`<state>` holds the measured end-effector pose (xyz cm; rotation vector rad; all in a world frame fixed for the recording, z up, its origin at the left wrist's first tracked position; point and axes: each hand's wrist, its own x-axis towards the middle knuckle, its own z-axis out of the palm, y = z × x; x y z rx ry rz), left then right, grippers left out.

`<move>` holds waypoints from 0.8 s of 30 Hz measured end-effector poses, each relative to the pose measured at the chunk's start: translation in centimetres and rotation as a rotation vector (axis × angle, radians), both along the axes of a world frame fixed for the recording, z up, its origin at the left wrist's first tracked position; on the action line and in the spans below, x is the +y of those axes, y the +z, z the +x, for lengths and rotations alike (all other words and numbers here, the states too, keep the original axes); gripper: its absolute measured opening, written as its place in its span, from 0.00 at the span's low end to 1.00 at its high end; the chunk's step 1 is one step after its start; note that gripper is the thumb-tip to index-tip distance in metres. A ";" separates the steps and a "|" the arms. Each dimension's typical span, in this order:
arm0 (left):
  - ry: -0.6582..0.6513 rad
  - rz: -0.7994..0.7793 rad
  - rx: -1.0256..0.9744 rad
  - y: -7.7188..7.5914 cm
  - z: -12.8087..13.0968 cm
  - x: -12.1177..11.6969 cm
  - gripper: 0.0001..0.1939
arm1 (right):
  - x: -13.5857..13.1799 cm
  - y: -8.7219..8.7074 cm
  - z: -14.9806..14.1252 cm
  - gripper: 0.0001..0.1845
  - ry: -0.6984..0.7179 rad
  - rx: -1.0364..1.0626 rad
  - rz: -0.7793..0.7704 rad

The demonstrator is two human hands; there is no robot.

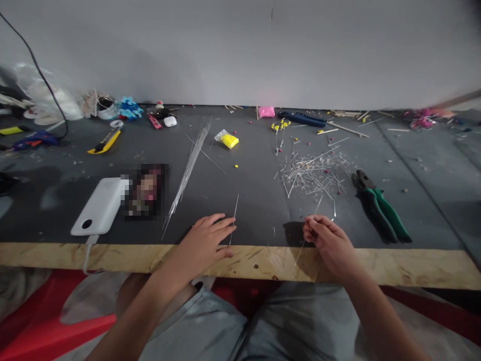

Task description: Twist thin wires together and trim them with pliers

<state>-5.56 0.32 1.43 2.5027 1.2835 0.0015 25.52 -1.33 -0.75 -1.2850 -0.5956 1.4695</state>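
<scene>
My left hand rests on the near side of the dark table with its fingers spread. A single thin wire lies beside its fingertips, partly hidden by them. My right hand is closed in a pinch around another thin wire, which sticks out above and below the fingers. Just beyond that hand is a loose pile of short cut wire pieces. Pliers with green and black handles lie to its right. A bundle of long straight wires stretches away beyond my left hand.
A white power bank with a cable and a blurred-out dark object lie at left. Further back are a yellow cutter knife, a yellow clay packet, a pink lump and a blue tool. The table has a bare wooden front edge.
</scene>
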 end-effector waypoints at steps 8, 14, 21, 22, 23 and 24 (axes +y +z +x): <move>-0.008 0.002 -0.003 0.2 0.0 -0.1 0.20 | -0.1 0.0 0.0 0.10 0.006 -0.009 -0.001; -0.077 -0.048 0.019 0.9 -0.6 -0.3 0.21 | -0.1 0.1 0.0 0.10 0.004 -0.011 0.003; -0.069 -0.151 -0.028 1.1 -1.4 -0.7 0.17 | 0.0 0.1 0.0 0.10 0.001 -0.021 0.001; -0.068 -0.151 -0.037 1.0 -1.5 -0.7 0.18 | 0.0 0.1 0.0 0.11 0.000 -0.023 0.001; -0.068 -0.149 -0.047 1.0 -1.5 -0.7 0.18 | 0.0 0.1 0.0 0.11 -0.001 -0.027 0.002; -0.070 -0.145 -0.056 1.0 -1.5 -0.7 0.18 | 0.0 0.1 0.0 0.11 -0.003 -0.030 0.002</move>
